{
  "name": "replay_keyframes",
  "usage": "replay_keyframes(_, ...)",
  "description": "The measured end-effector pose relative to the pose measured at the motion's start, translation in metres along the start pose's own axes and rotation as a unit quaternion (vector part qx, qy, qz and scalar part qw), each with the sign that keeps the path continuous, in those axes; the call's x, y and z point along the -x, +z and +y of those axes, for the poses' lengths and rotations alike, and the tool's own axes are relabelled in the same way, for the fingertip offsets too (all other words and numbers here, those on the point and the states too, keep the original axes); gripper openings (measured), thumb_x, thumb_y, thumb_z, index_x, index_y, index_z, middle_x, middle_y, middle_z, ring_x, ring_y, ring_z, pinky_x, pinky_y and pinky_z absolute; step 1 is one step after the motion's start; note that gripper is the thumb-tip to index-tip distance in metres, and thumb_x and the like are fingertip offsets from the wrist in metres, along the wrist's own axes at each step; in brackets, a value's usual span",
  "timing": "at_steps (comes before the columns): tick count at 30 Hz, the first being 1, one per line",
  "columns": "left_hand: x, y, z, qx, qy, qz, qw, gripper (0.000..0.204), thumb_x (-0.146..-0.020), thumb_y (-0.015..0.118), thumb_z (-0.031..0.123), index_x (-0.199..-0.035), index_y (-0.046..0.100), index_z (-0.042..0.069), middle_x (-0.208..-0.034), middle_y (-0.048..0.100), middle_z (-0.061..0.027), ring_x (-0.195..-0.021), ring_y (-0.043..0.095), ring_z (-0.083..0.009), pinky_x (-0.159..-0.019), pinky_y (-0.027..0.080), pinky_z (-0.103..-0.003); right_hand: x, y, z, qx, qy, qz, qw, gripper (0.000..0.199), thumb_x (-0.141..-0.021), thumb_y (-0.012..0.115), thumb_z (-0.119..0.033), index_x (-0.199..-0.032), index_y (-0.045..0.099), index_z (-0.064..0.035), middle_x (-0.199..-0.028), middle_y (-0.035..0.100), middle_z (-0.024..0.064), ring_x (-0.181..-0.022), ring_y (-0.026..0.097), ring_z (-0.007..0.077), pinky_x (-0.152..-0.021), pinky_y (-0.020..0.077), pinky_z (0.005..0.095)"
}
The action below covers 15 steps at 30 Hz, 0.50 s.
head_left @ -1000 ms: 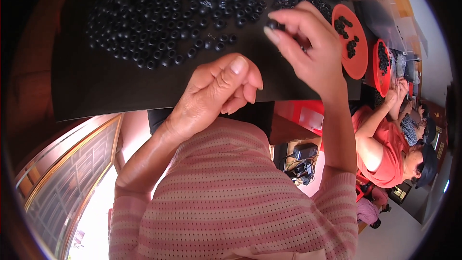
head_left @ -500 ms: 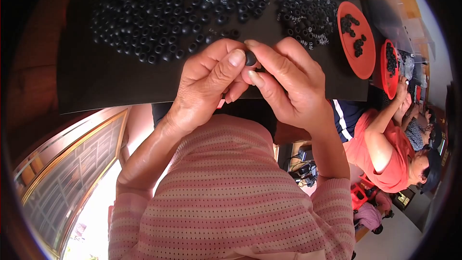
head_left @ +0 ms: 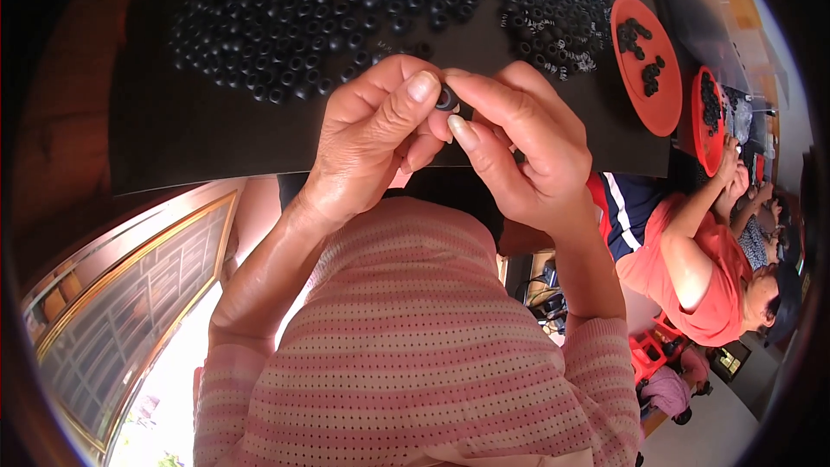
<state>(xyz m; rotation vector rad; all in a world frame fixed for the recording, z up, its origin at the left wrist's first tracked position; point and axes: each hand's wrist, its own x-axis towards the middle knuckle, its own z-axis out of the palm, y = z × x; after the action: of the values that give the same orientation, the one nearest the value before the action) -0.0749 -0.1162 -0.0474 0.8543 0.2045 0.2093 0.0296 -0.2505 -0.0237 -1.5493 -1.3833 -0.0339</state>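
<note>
Close together over the dark table's near edge, both my hands are closed around one small black ring-shaped piece point(head_left: 447, 100) with a round opening facing up. My left hand point(head_left: 363, 138) pinches it between thumb and fingers from the left. From the right, my right hand point(head_left: 532, 143) has its thumb and index fingertips at the same piece. Fingers cover part of it, and whether something else is tucked between them I cannot tell. Beyond the hands lies a wide heap of similar black rings point(head_left: 285, 35).
Another heap of black pieces point(head_left: 549, 26), mixed with shiny pale bits, lies to its right. An orange plate point(head_left: 659, 112) and a red tray point(head_left: 707, 149), each with black pieces, stand farther right. A co-worker in a red shirt point(head_left: 683, 246) sits at the right.
The black piece has been turned in my fingertips, so its opening now shows instead of its smooth side. My hands stay nearly in place; the view has shifted slightly.
</note>
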Motion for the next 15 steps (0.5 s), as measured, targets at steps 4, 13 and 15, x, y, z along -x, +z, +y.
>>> replay_keyframes(4, -0.001, -0.006, 0.001, -0.003, -0.009, -0.026, 1.000, 0.032, -0.099, 0.054, 0.034, -0.093, 0.059, 0.003, -0.071, 0.058, -0.0005, -0.049, 0.042, -0.0036, -0.037, 0.028, -0.017, -0.005, 0.005, -0.004, 0.006, 0.007, 0.035, 0.999, 0.027, -0.076, 0.070, 0.004, -0.103, 0.065, 0.0025, -0.071, 0.054, 0.0086, -0.056, 0.050, 0.0167, -0.048, 0.0410, 0.0288)
replay_keyframes(13, -0.001, -0.007, 0.000, -0.014, -0.019, -0.067, 0.997, 0.038, -0.099, 0.051, 0.035, -0.112, 0.056, 0.000, -0.079, 0.057, -0.0029, -0.057, 0.043, -0.0076, -0.052, 0.035, -0.022, -0.005, 0.008, 0.001, 0.098, -0.044, 0.045, 0.993, 0.034, -0.074, 0.072, 0.003, -0.106, 0.064, -0.0008, -0.075, 0.054, 0.0069, -0.058, 0.059, 0.0171, -0.048, 0.0459, 0.0285)
replay_keyframes(15, -0.001, -0.005, -0.002, 0.040, -0.003, -0.045, 0.998, 0.032, -0.099, 0.054, 0.033, -0.107, 0.058, 0.002, -0.080, 0.061, -0.0035, -0.054, 0.045, -0.0055, -0.042, 0.031, -0.017, -0.002, 0.006, -0.002, 0.075, -0.042, 0.037, 0.996, 0.037, -0.074, 0.070, 0.005, -0.110, 0.063, 0.0001, -0.076, 0.055, 0.0070, -0.057, 0.059, 0.0176, -0.049, 0.0469, 0.0287)
